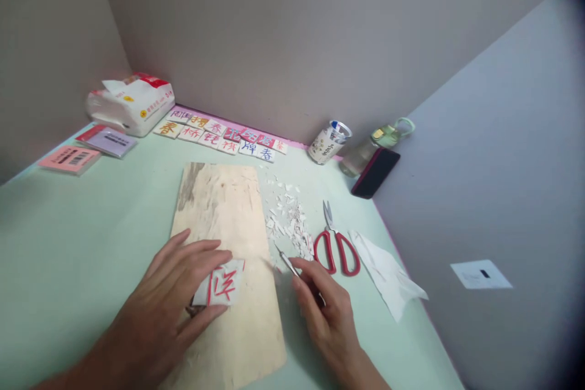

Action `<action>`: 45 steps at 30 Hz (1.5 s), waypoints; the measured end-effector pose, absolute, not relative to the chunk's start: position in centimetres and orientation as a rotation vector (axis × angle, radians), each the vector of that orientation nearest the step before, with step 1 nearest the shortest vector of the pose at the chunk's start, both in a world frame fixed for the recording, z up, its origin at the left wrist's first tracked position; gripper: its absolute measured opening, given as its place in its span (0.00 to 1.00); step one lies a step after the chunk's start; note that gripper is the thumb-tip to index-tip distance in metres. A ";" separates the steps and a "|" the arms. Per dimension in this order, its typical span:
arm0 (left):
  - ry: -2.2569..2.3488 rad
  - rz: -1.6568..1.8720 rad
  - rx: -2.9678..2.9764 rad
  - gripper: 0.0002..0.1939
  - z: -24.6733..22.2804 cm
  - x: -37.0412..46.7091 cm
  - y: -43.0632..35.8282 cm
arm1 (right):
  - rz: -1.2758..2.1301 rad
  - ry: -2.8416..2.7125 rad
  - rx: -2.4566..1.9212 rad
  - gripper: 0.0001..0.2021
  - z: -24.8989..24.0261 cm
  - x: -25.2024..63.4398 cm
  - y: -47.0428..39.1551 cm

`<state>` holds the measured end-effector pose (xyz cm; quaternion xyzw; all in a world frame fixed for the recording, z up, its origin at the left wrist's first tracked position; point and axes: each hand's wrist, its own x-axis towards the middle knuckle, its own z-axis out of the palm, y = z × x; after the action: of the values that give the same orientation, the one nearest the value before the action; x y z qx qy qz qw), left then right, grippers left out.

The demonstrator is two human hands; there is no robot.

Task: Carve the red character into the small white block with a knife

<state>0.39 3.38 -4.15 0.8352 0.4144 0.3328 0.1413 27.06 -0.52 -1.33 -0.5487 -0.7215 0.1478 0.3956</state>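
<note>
My left hand (pixel 178 292) rests on the wooden board (pixel 219 201), holding a small white square tile (pixel 227 283) between thumb and index finger. The tile's upper face bears a red character and a red line along its left side. In my right hand (pixel 324 308) is a slim, pen-like craft knife (pixel 287 260), its tip pointing up and left beside the board's right edge. White shavings (pixel 290 222) lie scattered on the table just beyond the knife tip. The knife and the tile are apart.
Red-handled scissors (pixel 336 244) and a crumpled tissue (pixel 388 274) lie to the right. Along the back are rows of lettered tiles (pixel 223 134), a tissue pack (pixel 132 103), a can (pixel 329 143), a bottle (pixel 365 149) and a leaning phone (pixel 377 173). Flat packets (pixel 70 159) sit at left.
</note>
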 end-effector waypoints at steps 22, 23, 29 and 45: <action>1.206 0.969 2.254 0.28 -0.9 -3.8 8.1 | 2.105 -0.961 -0.938 0.23 0.8 21.3 -3.2; 1.222 0.979 2.216 0.29 -0.9 -4.1 8.1 | 2.151 -0.950 -0.898 0.25 0.5 20.6 -2.8; 1.219 0.990 1.907 0.27 -1.8 -4.1 6.7 | 1.634 -0.890 -1.058 0.20 0.5 23.2 4.7; 1.372 1.269 1.606 0.30 -2.1 -6.5 6.5 | 1.832 -0.857 -0.937 0.23 2.0 21.2 8.1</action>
<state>-6.52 6.46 -2.08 0.6146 0.5252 0.4859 0.3322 21.17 8.08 2.00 -0.3774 -0.3453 0.7377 0.4406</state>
